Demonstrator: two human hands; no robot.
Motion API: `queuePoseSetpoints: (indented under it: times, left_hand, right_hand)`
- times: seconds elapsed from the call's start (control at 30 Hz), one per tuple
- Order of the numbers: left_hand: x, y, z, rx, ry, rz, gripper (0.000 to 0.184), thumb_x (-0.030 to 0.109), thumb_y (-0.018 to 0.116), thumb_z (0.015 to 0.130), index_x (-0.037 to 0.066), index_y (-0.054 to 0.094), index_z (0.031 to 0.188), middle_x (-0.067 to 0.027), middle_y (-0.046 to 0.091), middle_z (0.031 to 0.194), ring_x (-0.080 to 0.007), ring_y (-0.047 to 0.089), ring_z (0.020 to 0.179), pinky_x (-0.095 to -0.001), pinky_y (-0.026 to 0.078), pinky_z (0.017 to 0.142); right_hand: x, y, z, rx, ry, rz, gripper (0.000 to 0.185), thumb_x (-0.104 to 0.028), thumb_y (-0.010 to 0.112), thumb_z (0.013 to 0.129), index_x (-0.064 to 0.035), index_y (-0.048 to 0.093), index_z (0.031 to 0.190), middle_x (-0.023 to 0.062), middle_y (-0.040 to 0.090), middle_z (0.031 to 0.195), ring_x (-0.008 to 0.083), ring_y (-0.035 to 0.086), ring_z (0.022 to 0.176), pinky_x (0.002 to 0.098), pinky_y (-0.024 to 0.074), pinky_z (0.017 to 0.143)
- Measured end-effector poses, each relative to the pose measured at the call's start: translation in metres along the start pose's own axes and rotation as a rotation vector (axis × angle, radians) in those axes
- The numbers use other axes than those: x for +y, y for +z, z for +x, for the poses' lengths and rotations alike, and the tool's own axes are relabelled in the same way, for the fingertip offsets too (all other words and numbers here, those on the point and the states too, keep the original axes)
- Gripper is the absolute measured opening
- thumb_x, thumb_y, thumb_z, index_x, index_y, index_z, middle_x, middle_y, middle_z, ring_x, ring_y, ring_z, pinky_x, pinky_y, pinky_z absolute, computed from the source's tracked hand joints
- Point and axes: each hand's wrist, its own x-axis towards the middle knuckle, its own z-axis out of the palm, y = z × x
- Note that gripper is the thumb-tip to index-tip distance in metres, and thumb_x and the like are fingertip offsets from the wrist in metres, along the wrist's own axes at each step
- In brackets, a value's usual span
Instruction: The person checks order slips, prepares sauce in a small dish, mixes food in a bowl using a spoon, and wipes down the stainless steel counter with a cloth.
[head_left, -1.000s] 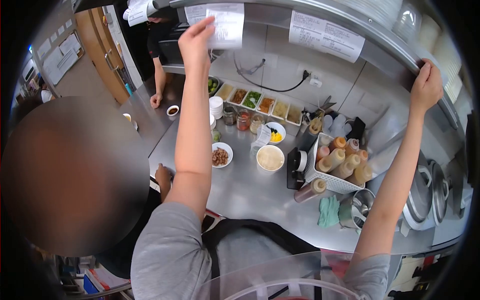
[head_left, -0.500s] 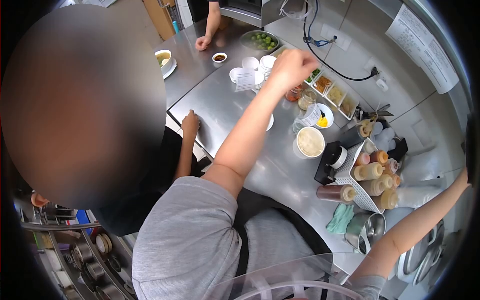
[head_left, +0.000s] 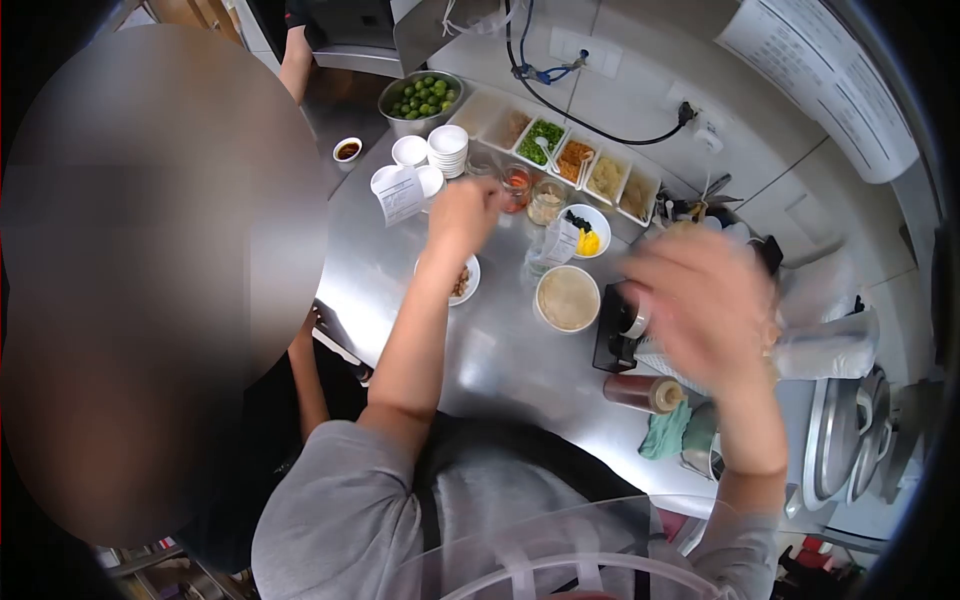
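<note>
My left hand (head_left: 465, 215) is over the counter by the glass jars, fingers curled in and nothing seen in them. Below its wrist, a white bowl of brown pieces (head_left: 462, 283) is partly covered by my forearm. My right hand (head_left: 700, 300) is blurred by motion and open, its fingers apart, over the white basket of sauce bottles and the black device (head_left: 615, 335). Left of it stand a round tub with pale contents (head_left: 568, 298) and a white bowl with yellow and black food (head_left: 586, 235). A dark red bottle (head_left: 642, 393) lies below it.
Topping trays (head_left: 575, 160) line the wall beside a metal bowl of green fruit (head_left: 422, 98) and stacked white cups (head_left: 447, 145). A person (head_left: 260, 430) stands close at my left; another person's arm (head_left: 296, 65) is at the back. Pot lids (head_left: 835, 435) stand at right.
Both my hands have come down from the overhead rail and its paper slips. The left moved off a slip to above the counter; the right let go of the rail and swung inward. The view has shifted.
</note>
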Motion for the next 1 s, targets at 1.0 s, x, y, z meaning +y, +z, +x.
queuePoseSetpoints:
  times: [1.0]
  left_hand:
    - [-0.217, -0.007, -0.387, -0.237, -0.666, 0.093, 0.012, 0.016, 0.062, 0.072, 0.004, 0.065, 0.075, -0.0164, 0.06, 0.067, -0.0283, 0.06, 0.062, -0.0349, 0.048, 0.059]
  right_hand:
    - [0.241, 0.327, -0.014, -0.166, 0.888, 0.056, 0.016, -0.008, 0.055, 0.066, -0.0044, 0.065, 0.078, 0.0158, 0.062, 0.073, 0.0287, 0.06, 0.066, 0.0358, 0.0478, 0.063]
